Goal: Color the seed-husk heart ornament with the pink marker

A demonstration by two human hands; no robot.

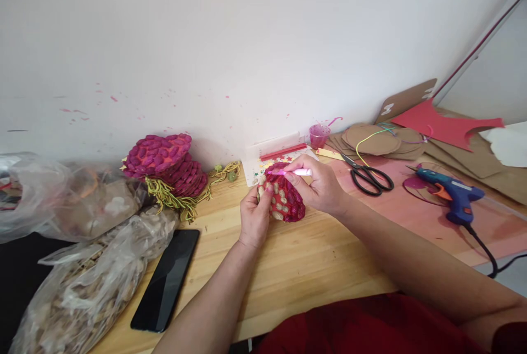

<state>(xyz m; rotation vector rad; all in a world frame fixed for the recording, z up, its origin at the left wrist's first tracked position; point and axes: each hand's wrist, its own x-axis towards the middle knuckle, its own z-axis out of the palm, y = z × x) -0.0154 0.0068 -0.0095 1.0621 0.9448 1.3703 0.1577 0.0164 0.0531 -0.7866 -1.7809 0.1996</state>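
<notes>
My left hand [255,217] grips the left edge of a red disc [290,203] over the wooden table. Small shell-like pieces cover the disc; those on its right side are magenta, while several at the left and lower middle are pale beige. My right hand [323,186] is closed around a white-bodied marker or brush [303,172], whose pink end points left over the disc's upper part. Whether that tip touches a piece cannot be made out. Behind the disc lies a white sheet [249,170] with small coloured stars and a red stick [284,152].
To the left stand stacked magenta discs [158,153] with yellow-green yarn [173,197], plastic bags [94,277] and a black phone [167,280]. On the right are a pink-stained cup [319,135], scissors [368,179], cardboard discs [370,140] and a blue glue gun [457,195] with its cord.
</notes>
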